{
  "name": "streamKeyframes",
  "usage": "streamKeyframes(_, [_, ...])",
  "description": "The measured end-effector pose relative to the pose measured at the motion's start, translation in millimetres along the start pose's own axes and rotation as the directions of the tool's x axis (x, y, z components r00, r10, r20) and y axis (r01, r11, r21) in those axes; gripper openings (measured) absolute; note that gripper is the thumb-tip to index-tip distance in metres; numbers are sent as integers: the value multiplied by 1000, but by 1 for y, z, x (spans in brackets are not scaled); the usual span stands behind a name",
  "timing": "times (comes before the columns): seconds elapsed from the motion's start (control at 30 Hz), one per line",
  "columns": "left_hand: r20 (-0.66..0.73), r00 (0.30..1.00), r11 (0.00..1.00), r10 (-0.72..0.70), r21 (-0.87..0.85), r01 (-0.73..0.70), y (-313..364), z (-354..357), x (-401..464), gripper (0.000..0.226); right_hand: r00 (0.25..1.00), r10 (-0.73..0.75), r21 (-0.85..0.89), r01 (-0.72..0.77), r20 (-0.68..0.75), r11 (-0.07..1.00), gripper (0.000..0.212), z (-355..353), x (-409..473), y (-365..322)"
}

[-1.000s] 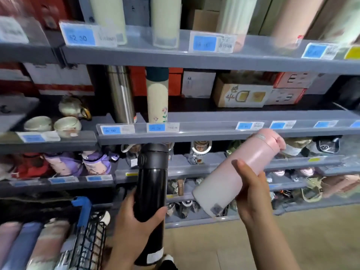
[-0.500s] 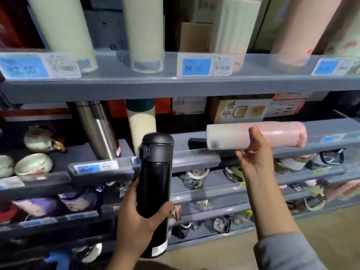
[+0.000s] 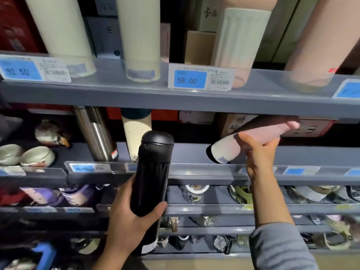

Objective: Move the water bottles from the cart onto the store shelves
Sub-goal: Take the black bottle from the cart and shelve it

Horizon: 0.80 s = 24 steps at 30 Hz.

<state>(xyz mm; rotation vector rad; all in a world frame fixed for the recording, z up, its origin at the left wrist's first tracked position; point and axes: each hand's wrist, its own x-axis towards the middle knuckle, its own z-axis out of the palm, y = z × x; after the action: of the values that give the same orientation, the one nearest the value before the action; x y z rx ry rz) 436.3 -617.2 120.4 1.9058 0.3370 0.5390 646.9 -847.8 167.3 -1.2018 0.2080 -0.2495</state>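
My left hand (image 3: 128, 225) grips a black water bottle (image 3: 151, 182) upright by its lower half, in front of the middle shelf's (image 3: 194, 152) front rail. My right hand (image 3: 259, 154) holds a pink-and-white bottle (image 3: 251, 139) almost on its side, white base to the left, pink cap end under the upper shelf (image 3: 175, 94). That bottle is inside the middle shelf's opening, above the shelf floor. A blue corner of the cart (image 3: 43, 254) shows at the bottom left.
A steel flask (image 3: 95, 133) and a cream bottle with a dark cap (image 3: 136, 135) stand on the middle shelf at the left. Tall cream and pink bottles line the upper shelf behind price tags (image 3: 200, 76). Cups (image 3: 37, 156) sit left; boxes stand behind.
My right hand has carried the pink bottle up and deeper into the middle shelf, its cap end now under the upper shelf. The view has moved closer to the shelves. The black bottle stays upright.
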Motion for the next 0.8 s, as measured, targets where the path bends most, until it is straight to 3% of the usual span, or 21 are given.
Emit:
streamKeyframes(0.23, [-7,1000,1000,24,-10,-24,12,23,-4,66,978,-19,-285,79,208,955,55,-12,12,-7])
streamKeyframes(0.53, [-9,1000,1000,-4,2,4,7,33,-15,75,902,163,-566,104,400,818,78,-1,26,-9])
streamKeyframes(0.67, [-6,1000,1000,-16,-15,16,5,35,-18,75,924,124,-554,107,363,826,60,-8,26,-11])
streamKeyframes(0.8, [7,1000,1000,-19,-20,19,8,40,-18,70,915,128,-565,123,384,816,62,-13,22,-11])
